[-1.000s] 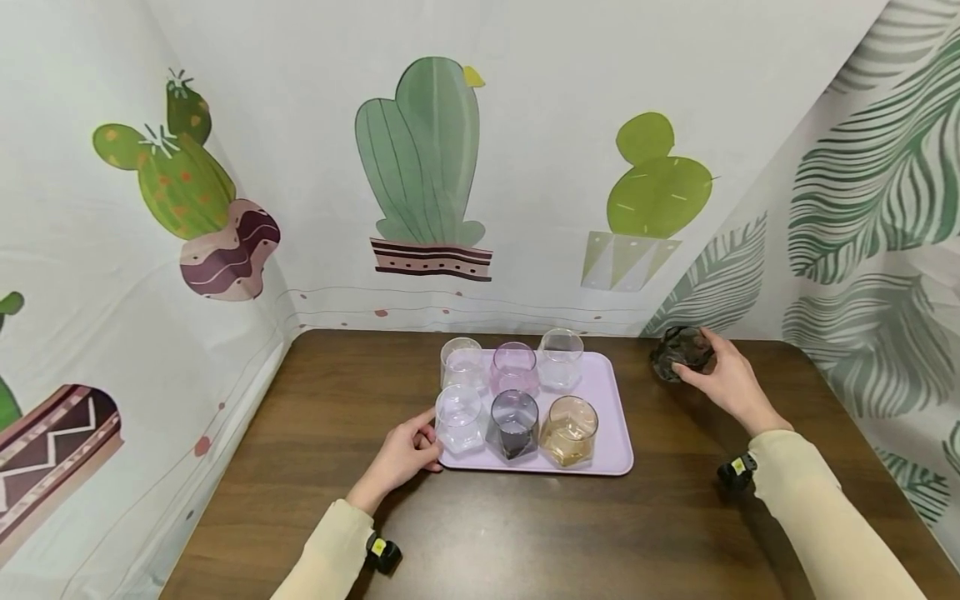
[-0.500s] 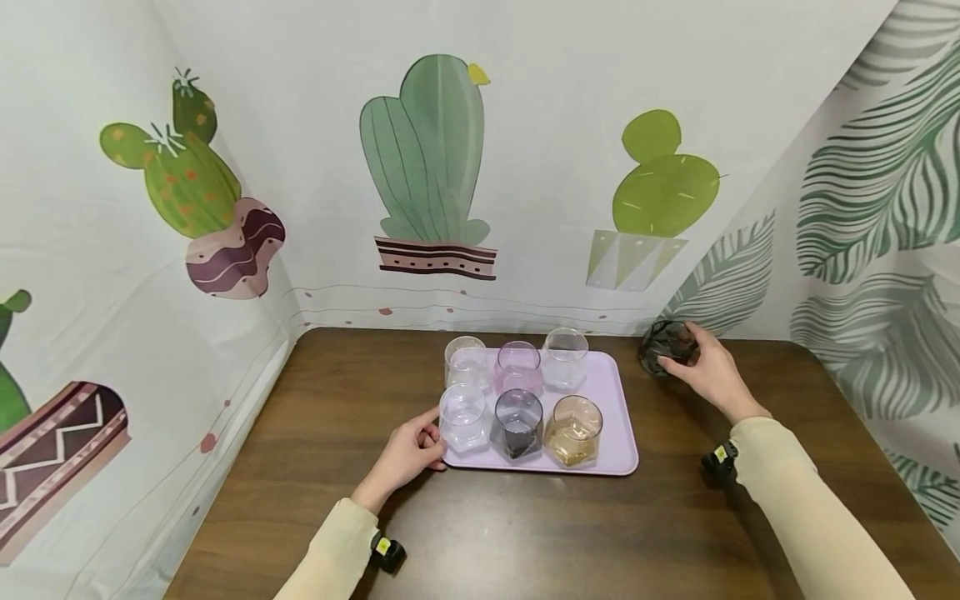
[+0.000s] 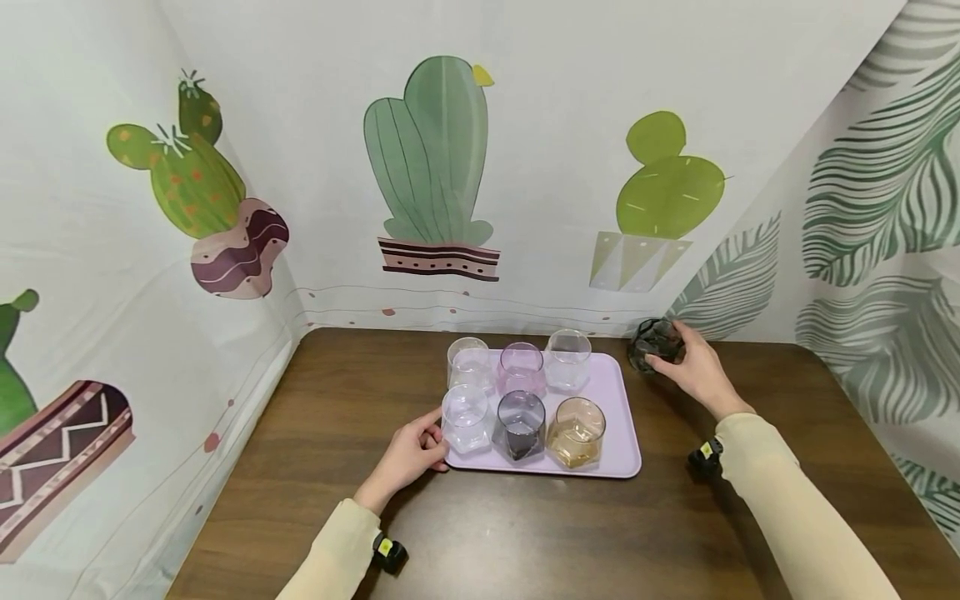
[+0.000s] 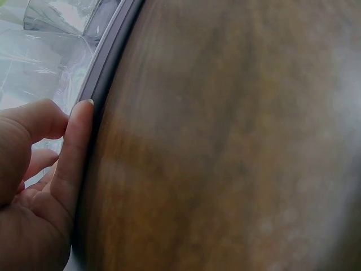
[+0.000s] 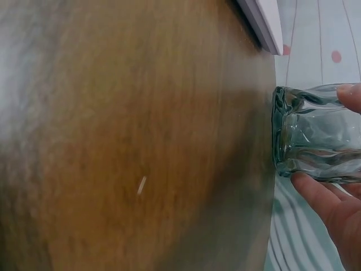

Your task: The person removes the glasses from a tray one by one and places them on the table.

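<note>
My right hand (image 3: 701,373) holds a dark, wavy-sided glass (image 3: 654,342) between thumb and fingers, to the right of the lilac tray (image 3: 618,417). In the right wrist view, that glass (image 5: 321,130) looks greenish and thick-walled; whether its base touches the table cannot be told. At the tray's front left corner, my left hand (image 3: 405,457) grips the rim, with a digit lying along the edge in the left wrist view. On the tray stand two rows of glasses: clear glasses, a pink glass (image 3: 521,371), a grey glass (image 3: 520,427) and an amber glass (image 3: 576,433).
The front left clear glass (image 3: 467,421) stands close to my left fingers. A brown wooden table (image 3: 525,533) lies beneath everything. Along its back edge hangs a white cloth (image 3: 547,208) printed with cacti and leaves. The tray's right strip bears no glass.
My right hand has carried the dark glass leftward, closer to the tray's back right corner. My left hand stays at the tray corner. The head view has shifted slightly.
</note>
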`<state>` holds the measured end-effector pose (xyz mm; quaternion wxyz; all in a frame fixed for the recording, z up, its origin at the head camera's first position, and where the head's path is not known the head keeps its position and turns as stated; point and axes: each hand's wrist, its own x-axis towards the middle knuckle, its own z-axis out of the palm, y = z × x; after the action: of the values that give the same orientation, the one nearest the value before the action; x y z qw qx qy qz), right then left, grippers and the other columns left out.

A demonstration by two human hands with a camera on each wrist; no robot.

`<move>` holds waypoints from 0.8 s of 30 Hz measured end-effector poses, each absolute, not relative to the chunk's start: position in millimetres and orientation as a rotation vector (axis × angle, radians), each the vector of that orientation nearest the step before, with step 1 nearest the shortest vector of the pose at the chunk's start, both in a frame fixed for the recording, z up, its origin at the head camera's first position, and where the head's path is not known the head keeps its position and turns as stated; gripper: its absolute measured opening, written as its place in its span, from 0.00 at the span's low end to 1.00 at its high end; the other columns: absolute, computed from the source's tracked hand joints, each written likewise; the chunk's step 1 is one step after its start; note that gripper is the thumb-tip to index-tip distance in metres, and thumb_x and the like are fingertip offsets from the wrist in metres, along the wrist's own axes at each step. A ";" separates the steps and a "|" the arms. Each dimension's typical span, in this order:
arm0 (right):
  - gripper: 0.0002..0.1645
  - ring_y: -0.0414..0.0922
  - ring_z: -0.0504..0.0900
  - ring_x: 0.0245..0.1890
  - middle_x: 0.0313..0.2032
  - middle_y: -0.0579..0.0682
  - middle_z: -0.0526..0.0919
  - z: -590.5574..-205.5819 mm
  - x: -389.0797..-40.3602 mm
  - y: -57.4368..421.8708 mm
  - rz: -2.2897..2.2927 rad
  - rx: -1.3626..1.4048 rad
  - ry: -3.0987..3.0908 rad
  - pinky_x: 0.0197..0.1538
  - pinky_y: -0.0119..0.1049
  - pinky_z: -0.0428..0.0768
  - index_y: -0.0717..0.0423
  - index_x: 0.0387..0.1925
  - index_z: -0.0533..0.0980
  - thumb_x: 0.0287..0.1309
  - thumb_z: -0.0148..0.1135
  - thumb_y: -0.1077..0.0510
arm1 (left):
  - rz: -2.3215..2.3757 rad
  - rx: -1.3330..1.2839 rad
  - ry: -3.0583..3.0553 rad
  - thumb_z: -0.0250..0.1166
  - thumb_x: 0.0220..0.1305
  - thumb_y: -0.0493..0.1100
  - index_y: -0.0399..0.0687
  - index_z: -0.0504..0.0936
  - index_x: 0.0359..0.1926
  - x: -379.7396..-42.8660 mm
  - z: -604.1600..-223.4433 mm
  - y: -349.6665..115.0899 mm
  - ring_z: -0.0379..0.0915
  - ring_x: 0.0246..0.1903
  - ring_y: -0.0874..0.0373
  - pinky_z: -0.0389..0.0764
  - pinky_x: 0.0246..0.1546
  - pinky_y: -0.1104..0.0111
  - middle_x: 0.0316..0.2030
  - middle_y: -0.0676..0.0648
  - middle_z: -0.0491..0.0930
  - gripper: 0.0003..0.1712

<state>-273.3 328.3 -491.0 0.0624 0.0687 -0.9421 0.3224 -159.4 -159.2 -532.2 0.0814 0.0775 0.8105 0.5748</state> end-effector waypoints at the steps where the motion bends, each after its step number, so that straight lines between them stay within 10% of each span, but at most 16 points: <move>1: 0.55 0.69 0.74 0.52 0.69 0.81 0.60 -491.3 -273.5 327.5 0.975 0.212 -2.840 0.57 0.69 0.77 0.77 0.76 0.53 0.64 0.70 0.49 | 1.713 0.232 2.428 0.62 0.60 0.22 0.23 0.67 0.71 -158.3 -529.8 -158.3 0.77 0.24 0.63 0.92 0.25 0.64 0.34 0.43 0.75 0.36; 24: 0.55 0.74 0.69 0.61 0.68 0.82 0.61 -499.7 -276.3 326.8 0.999 0.188 -2.814 0.64 0.72 0.73 0.79 0.74 0.53 0.64 0.71 0.50 | 1.716 0.232 2.424 0.61 0.59 0.21 0.21 0.67 0.70 -156.6 -523.2 -155.1 0.77 0.24 0.62 0.93 0.26 0.61 0.34 0.42 0.75 0.35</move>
<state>-276.3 326.8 -499.7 0.0746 0.0627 -0.9379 0.3330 -156.6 -155.1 -523.2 0.0813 0.0777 0.8109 0.5742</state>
